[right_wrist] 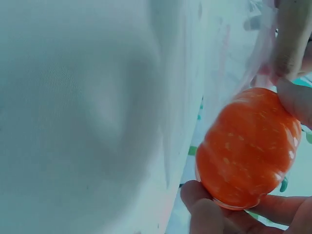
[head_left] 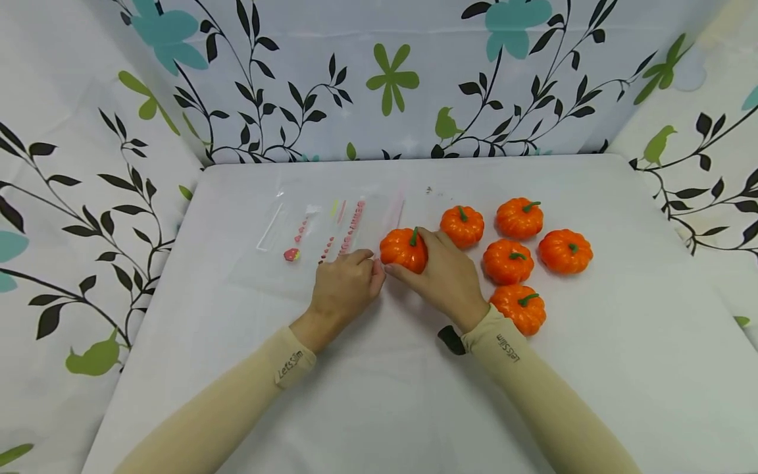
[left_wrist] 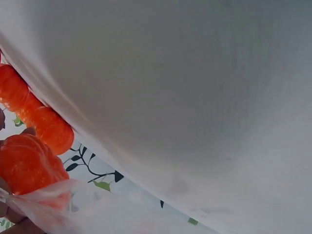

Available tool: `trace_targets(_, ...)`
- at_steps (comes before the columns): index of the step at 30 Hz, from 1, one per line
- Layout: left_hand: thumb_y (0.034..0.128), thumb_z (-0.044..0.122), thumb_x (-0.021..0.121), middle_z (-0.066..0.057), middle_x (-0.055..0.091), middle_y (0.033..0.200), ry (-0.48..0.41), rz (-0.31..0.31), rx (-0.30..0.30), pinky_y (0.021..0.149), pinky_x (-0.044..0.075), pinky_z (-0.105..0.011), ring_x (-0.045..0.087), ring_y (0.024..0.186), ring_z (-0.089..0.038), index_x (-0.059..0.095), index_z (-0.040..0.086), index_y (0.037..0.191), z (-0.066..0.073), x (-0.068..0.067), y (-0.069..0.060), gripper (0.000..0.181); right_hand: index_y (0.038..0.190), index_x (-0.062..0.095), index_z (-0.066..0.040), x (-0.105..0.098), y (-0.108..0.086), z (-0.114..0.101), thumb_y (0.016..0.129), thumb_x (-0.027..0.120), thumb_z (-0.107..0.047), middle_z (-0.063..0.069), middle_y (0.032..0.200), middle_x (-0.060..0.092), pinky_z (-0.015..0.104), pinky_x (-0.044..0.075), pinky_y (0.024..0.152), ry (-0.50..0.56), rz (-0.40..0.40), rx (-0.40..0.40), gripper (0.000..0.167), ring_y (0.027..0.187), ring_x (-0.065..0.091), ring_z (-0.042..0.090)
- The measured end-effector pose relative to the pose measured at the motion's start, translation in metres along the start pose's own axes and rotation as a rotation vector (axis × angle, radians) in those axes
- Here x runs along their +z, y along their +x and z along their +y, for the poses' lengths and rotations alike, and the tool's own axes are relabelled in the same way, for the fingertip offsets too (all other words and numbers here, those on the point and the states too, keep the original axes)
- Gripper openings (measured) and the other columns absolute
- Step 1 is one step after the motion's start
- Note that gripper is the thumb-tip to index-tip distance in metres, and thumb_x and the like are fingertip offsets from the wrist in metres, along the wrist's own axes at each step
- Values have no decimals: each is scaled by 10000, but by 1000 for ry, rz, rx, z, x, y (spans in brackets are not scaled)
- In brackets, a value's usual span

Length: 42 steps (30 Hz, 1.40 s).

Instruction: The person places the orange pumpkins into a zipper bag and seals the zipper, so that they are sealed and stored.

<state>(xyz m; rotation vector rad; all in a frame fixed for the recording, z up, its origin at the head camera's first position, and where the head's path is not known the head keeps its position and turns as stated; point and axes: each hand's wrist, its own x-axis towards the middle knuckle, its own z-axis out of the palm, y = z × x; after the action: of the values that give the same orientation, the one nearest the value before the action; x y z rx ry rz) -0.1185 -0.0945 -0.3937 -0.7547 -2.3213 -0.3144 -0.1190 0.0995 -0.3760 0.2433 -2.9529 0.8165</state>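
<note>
The right hand (head_left: 447, 276) grips a small orange pumpkin (head_left: 397, 249) with a green stem, thumb on its near side and fingers behind. In the right wrist view the same pumpkin (right_wrist: 246, 146) lies between thumb and fingertips. Close beside it, the left hand (head_left: 346, 286) pinches the edge of a clear plastic bag (head_left: 266, 276) lying flat on the table. The left wrist view shows the bag's film (left_wrist: 53, 195) bunched at the fingers, over part of the pumpkin (left_wrist: 29, 163). Pink and red decorations (head_left: 353, 227) show in or under the bag.
Several more orange pumpkins stand right of the hands, the nearest (head_left: 462, 226) just behind the right hand and another (head_left: 565, 251) farthest right. A dark object (head_left: 452, 340) is by the right wrist. Patterned cloth (head_left: 391, 79) hangs behind the white table (head_left: 367, 408).
</note>
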Motion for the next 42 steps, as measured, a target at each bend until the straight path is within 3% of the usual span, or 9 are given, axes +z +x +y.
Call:
trace_targets(7,822,78,724,-99,756,908,-29,68,27,542,604,-372,737,720,-261,738,-7,723,-3,2,-4,131,1439,529,-40,12,6,-4,844,682,-634,129,1219,611,424,568,789,9,-76,-16,855,972,604,250)
trace_targets(10,828,71,724,-116,758,928,-29,78,37,560,608,-367,746,754,-269,757,-25,779,-4,3,-6,113,1454,516,-46,17,9,-7,858,667,-622,133,1258,601,428,572,808,3,-109,-19,842,997,623,258)
trace_targets(17,811,87,755,-109,757,916,19,120,83,464,561,-304,746,749,-246,780,-23,850,-2,0,-6,119,1505,469,-66,25,14,-10,887,675,-517,166,1323,555,434,576,854,-9,-176,-40,792,1025,641,295)
trace_targets(24,808,75,746,-97,747,914,35,139,105,458,553,-290,738,758,-232,772,-16,837,5,0,-8,100,1402,565,-35,30,20,-12,893,715,-364,150,1299,557,432,555,884,33,-202,-93,625,1012,637,296)
trace_targets(29,783,80,755,-92,750,920,15,140,105,507,582,-305,737,772,-225,777,-14,836,9,1,-11,110,1344,594,-8,37,27,-11,839,787,-218,164,1310,567,424,484,1017,144,-229,-94,580,1140,589,298)
trace_targets(33,809,90,740,-104,756,935,-29,113,82,591,612,-344,743,789,-247,777,-15,833,12,-1,-13,115,1315,592,-21,38,28,-7,805,777,-82,164,1345,552,421,497,1017,341,-255,-53,546,1199,589,316)
trace_targets(35,824,96,727,-106,757,941,-37,101,70,613,617,-352,745,801,-247,776,-16,831,12,-2,-12,122,1373,567,-43,35,26,-3,810,768,-55,157,1400,521,421,501,1022,439,-272,-25,598,1243,580,330)
trace_targets(38,836,97,712,-102,758,952,-36,89,61,631,618,-352,746,816,-235,782,-15,849,13,-3,-12,132,1467,505,-63,30,21,2,850,760,-103,139,1461,500,421,500,1026,501,-282,13,668,1264,579,325)
trace_targets(42,842,109,719,-101,759,950,-33,95,63,628,617,-347,746,815,-228,781,-8,843,12,-3,-12,133,1416,577,-84,24,14,5,900,743,-231,71,1367,600,384,563,919,462,-234,62,562,1114,664,240)
